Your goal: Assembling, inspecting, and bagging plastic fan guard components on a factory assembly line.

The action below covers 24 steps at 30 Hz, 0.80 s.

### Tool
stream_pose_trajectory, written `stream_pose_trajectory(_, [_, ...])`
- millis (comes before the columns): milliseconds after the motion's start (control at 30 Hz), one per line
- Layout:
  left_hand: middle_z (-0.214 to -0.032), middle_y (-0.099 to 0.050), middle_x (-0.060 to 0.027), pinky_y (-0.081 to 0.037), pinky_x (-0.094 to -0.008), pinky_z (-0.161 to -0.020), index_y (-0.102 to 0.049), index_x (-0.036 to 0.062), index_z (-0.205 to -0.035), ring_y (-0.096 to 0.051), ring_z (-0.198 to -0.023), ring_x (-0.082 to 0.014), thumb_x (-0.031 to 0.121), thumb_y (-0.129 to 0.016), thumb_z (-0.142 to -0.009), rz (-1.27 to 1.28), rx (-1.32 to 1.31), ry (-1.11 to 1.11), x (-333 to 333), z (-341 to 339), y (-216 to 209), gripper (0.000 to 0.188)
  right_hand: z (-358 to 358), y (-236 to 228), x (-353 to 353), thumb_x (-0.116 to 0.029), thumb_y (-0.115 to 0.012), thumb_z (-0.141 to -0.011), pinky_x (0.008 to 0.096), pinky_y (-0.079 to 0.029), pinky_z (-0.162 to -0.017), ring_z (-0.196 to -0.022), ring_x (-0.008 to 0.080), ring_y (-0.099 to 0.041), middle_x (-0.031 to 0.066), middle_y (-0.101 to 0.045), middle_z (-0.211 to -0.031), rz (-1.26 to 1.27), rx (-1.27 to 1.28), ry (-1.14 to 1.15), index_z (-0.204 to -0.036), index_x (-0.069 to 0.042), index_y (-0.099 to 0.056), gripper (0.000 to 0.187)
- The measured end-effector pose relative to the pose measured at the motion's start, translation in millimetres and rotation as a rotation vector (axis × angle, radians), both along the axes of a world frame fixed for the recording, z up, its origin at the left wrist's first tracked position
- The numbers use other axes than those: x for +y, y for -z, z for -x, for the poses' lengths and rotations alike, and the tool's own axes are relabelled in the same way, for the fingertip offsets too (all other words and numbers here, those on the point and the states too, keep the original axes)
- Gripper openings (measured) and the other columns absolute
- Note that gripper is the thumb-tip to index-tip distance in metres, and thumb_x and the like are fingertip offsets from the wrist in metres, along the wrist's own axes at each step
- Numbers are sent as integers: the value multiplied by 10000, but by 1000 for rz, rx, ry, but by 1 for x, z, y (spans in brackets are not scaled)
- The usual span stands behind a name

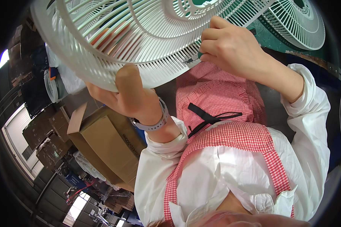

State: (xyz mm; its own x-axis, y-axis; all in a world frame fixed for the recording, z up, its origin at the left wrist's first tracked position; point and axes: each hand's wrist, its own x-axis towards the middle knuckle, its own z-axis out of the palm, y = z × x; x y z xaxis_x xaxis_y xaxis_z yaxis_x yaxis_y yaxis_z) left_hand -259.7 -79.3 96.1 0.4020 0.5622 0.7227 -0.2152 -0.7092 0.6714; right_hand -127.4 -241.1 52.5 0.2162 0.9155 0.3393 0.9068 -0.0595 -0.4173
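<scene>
A large round white plastic fan grille (93,66) with many thin slats fills the upper part of the view, tilted in front of me. My left hand (130,92), with a pale watch strap at its wrist, is closed round the near rim, thumb over the edge and fingers underneath. Against the slats farther right, my right hand (231,47) has its fingers bent and pressed together. A small dark green bit shows beside its fingertips, but what it pinches there is hidden.
Another white fan grille (310,36) rests at the right on a green work surface (259,32). An opened cardboard box (102,147) stands on my left, with more cartons (51,153) beyond it. Something orange shows through the slats.
</scene>
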Motion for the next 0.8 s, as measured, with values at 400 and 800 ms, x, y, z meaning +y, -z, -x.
stream_pose_trajectory(400, [-1081,-557,-284,-518,-415,-877,-460,-215,-1151,-619,-906,-320,-19,-435,-629,69,26,42,-4,-2,-8,559,3,3,7,-151,-692,-663,304,-544,-653,-878,198,-576,7,-615,-773,-12,-46,-9,-695,-64,-685,93])
stream_pose_trajectory(800, [-1065,-564,-280,-518,-401,-870,-469,-220,-1142,-619,-898,-310,-15,-436,-621,40,-7,14,-5,-5,-3,561,-7,11,14,-145,-755,-636,286,-531,-667,-839,183,-565,-10,-593,-791,-126,-144,5,-732,-65,-650,163])
